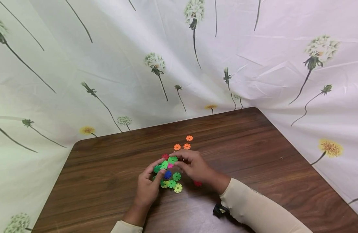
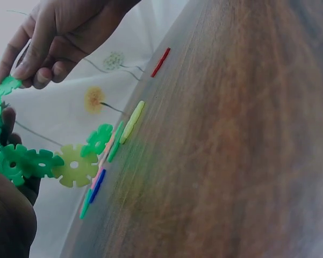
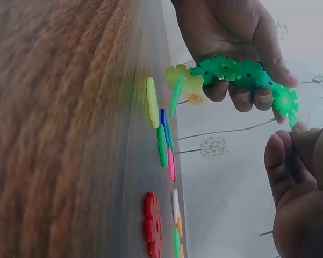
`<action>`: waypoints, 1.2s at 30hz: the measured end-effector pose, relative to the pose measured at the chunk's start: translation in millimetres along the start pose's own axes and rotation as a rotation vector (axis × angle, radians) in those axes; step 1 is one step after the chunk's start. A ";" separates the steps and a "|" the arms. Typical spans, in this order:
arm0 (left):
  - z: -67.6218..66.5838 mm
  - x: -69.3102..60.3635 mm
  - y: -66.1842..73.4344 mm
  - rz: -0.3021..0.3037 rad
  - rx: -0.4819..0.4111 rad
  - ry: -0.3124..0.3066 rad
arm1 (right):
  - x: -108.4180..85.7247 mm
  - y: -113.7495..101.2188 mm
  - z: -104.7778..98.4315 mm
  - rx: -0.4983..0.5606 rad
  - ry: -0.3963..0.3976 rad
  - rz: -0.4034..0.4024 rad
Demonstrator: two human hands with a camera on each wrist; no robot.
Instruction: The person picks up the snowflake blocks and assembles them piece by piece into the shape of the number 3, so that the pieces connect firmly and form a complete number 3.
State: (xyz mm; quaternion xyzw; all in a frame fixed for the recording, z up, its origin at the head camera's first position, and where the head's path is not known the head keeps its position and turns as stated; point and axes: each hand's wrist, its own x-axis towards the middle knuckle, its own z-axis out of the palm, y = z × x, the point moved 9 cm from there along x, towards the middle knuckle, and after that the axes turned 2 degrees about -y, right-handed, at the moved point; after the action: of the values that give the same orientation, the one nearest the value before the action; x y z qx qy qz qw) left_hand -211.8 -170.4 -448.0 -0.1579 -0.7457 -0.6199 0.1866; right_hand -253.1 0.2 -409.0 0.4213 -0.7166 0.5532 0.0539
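Note:
Notched plastic flower discs are joined into a chain (image 3: 225, 69), mostly green with a yellow disc (image 2: 64, 173) toward one end. My left hand (image 1: 148, 187) holds this chain above the table, its thumb and fingers around the green part. At the chain's other end, my right hand (image 1: 197, 166) pinches a green disc (image 2: 9, 85) between thumb and fingers. That disc meets the chain's end disc (image 3: 285, 105); whether they are locked together, I cannot tell. Below the hands lie loose discs, among them a blue disc (image 1: 167, 174), a green disc (image 1: 176, 176) and a yellow disc (image 1: 178, 188).
Several orange discs (image 1: 177, 147) lie beyond the hands on the brown wooden table (image 1: 109, 168). A red disc (image 1: 197, 183) is under the right wrist. Flower-printed cloth (image 1: 114, 64) hangs behind the table. Something small and black (image 1: 220, 210) sits at the right sleeve.

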 end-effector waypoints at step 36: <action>1.2 -1.7 -4.5 -0.055 -0.036 -0.014 | -2.1 -10.4 9.1 -0.126 0.031 -0.117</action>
State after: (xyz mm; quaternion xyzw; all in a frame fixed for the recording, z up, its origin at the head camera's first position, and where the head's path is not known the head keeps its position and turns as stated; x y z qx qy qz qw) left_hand -212.5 -170.0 -452.9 -0.1449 -0.7396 -0.6370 0.1616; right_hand -241.4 -6.7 -405.9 0.4496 -0.7233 0.5094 0.1233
